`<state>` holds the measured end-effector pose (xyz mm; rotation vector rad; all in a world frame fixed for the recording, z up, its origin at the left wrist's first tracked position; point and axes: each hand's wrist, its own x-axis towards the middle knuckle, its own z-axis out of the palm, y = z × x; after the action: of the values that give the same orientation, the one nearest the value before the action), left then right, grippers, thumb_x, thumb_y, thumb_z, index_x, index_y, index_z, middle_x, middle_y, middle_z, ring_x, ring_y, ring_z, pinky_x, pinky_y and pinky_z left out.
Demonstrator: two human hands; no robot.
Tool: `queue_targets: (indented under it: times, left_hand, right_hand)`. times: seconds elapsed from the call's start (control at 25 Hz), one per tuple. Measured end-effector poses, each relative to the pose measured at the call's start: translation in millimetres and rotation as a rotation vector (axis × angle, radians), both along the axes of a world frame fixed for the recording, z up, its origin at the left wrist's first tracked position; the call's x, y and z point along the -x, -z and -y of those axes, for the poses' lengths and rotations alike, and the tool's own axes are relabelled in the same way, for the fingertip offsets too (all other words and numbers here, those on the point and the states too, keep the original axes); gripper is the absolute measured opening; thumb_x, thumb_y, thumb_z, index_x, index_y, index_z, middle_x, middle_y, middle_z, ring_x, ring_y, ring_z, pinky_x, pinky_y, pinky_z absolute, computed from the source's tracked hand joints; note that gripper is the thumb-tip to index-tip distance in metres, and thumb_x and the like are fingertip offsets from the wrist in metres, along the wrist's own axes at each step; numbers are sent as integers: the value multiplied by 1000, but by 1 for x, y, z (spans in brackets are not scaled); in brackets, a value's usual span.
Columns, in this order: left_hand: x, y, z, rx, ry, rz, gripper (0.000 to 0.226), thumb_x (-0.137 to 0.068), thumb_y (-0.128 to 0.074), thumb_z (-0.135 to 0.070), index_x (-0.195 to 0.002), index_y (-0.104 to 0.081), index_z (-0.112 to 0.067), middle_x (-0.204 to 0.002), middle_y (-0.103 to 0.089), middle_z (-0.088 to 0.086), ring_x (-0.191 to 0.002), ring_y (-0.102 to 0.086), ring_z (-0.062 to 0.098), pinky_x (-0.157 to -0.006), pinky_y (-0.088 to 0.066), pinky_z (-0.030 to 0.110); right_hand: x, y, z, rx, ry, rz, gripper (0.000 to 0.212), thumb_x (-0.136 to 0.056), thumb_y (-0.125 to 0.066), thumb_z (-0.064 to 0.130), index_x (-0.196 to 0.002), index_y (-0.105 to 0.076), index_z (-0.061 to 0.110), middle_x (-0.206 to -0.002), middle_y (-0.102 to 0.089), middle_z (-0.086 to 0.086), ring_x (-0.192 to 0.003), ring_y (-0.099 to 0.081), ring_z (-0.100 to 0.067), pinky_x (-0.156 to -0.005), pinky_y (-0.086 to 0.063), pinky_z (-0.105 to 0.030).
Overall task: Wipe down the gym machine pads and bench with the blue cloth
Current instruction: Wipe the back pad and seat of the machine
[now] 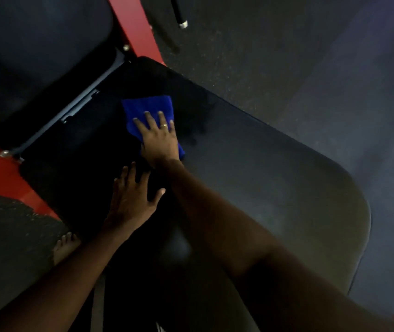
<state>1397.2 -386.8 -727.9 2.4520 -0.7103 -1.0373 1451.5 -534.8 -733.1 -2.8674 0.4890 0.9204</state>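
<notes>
Two hands on the bench (275,178): right hand (158,140) flat, fingers spread, pressing blue cloth (146,109) near its far end; left hand (128,197) spread, empty; most padding seemingly unwiped.

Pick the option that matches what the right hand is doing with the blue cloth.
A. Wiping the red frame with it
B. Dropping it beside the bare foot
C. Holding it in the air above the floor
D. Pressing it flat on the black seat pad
D: the right hand lies spread on the blue cloth, flat against the black seat pad.
</notes>
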Motion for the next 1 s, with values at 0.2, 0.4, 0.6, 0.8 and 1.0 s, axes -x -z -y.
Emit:
queue_targets:
  times: [0.2, 0.4, 0.6, 0.8, 1.0]
  left_hand:
    - [-4, -5, 1, -28, 20, -33, 77, -92, -53, -57, -154, -26, -21, -163, -14, 18, -150, -11, 37, -119, -16, 53]
    - [-6, -7, 1, -22, 24, -31, 77, -93, -50, -58, -155, -24, -21, -163, -12, 17, -150, -10, 37, -120, -16, 53]
    - [-7, -9, 4, -65, 24, -78, 77, -93, -52, -56, -155, -21, -23, -164, -10, 15, -151, -8, 35, -120, -16, 52]
    - [-24, -40, 11, -64, -39, -174, 63, -97, -52, -42, -153, -31, -24, -163, -17, 10, -150, -15, 31, -120, -18, 46]
    - [-62, -116, 9, 89, 3, -86, 40, -101, -47, -34, -135, -54, -13, -138, -51, 18, -127, -47, 37, -106, -39, 46]
  right_hand:
    - [58, -40, 80, 184, 186, 178, 72, -92, -58, 31, -157, -27, 33, -166, -20, -2, -152, -15, -33, -121, -22, -53]
    - [82, -69, 126, 283, 491, 203, 72, -96, -58, 28, -159, -22, 29, -167, -15, -6, -153, -9, -38, -122, -18, -56]
    - [85, -53, 46, 137, 362, 183, 74, -92, -58, 22, -158, -25, 31, -167, -15, -3, -154, -7, -35, -123, -17, -54]
    - [91, -71, 26, -82, 347, 181, 67, -94, -56, 18, -155, -32, 34, -166, -20, 3, -154, -9, -28, -122, -23, -50]
    - [87, -146, 25, -221, 652, 426, 63, -91, -53, 12, -148, -44, 35, -161, -32, 6, -150, -26, -22, -114, -35, -46]
